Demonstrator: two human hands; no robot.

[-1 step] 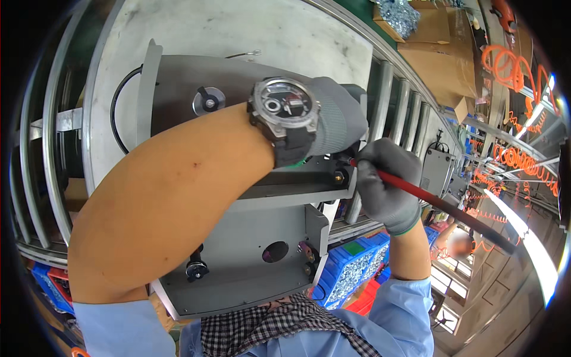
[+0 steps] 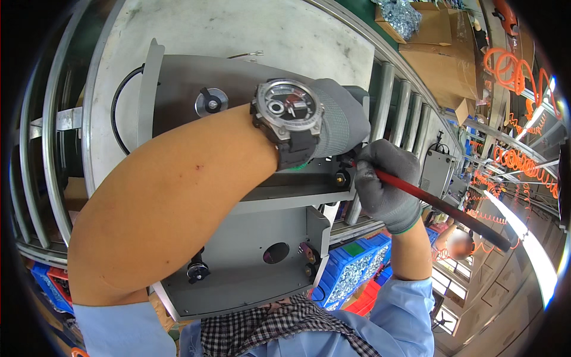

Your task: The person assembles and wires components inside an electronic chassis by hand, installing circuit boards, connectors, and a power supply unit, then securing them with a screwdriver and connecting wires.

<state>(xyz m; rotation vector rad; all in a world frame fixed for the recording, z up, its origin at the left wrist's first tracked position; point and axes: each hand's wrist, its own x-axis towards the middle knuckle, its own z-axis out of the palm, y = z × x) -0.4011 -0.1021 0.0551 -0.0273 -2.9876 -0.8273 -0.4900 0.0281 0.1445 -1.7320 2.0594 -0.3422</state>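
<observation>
My right hand [image 2: 388,187], in a grey glove, is closed around a long rod-shaped tool with a red and black handle [image 2: 443,206]. The handle slants down to the right; its working tip is hidden close to the left hand. My left hand [image 2: 342,116], also gloved, lies over the right end of a grey sheet-metal housing [image 2: 178,83], its fingers out of sight beneath it. A black-and-silver round fitting [image 2: 211,102] sits inside the housing. Nearer me is a second grey metal housing [image 2: 238,288] with a round hole and a black knob-like part [image 2: 197,271].
Metal rollers [image 2: 383,98] run at the right, with more along the left. Blue bins [image 2: 351,268] of small metal parts stand near right, a cardboard box [image 2: 440,53] far right. Orange coiled hoses [image 2: 514,68] hang beyond. Another person [image 2: 455,241] is further off, right.
My left wrist sits very slightly further right. The free end of the tool handle has shifted a little to the left. My right hand keeps its grip.
</observation>
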